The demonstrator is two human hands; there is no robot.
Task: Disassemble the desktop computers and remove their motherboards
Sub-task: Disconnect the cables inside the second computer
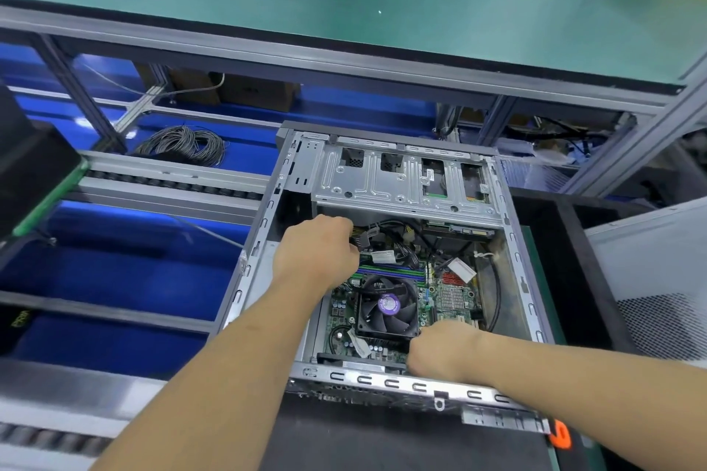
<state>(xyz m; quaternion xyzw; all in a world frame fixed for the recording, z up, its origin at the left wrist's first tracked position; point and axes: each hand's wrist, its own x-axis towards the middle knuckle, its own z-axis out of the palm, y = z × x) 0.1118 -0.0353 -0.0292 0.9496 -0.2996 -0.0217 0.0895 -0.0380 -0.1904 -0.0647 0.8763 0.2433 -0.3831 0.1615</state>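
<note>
An open grey desktop case (520, 252) lies on its side in front of me. Inside it sits the green motherboard (455, 298) with a black CPU fan (386, 308) in the middle. A metal drive cage (401, 180) spans the far end. My left hand (317, 249) reaches in at the upper left, fingers curled around the black cable bundle (405, 237) beside the memory slots. My right hand (440, 348) is in at the near right of the fan, fingers curled down onto the board; what they hold is hidden.
A coil of grey cable (183, 143) lies on the blue lower shelf at the left. A green-topped shelf (267, 0) runs overhead across the back. A perforated white panel (658, 279) stands at the right. An orange tool handle (560, 434) pokes out by the case's near right corner.
</note>
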